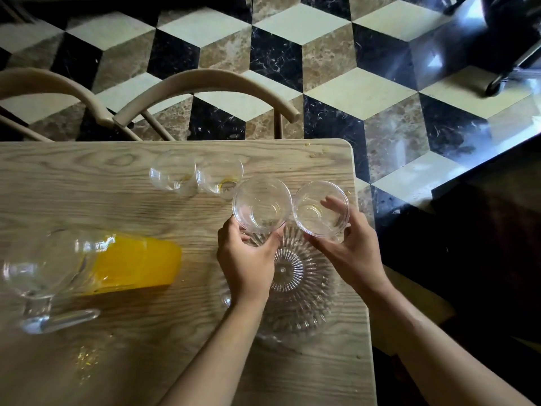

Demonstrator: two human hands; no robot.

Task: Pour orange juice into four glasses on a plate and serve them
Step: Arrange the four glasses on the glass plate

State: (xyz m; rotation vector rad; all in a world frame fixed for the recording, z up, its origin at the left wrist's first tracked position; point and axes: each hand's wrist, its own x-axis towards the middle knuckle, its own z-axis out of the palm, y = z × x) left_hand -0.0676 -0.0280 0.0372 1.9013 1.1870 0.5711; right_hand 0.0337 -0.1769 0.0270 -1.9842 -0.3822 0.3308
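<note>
My left hand [247,256] grips a clear empty glass [261,205] over the far edge of a ribbed glass plate [295,306]. Beside it, my right hand [347,244] holds a second clear glass [320,209], also at the plate's far edge. Two more glasses [172,174] [219,177] stand side by side farther back on the wooden table [87,183], with traces of yellow liquid at their bottoms. A glass pitcher [87,265] with orange juice stands at the left, its handle toward me.
Two beige chair backs [205,83] stand beyond the table's far edge. The table's right edge [363,259] runs just past the plate. Small yellow spills [85,358] mark the table near me. A patterned tile floor [351,83] lies beyond.
</note>
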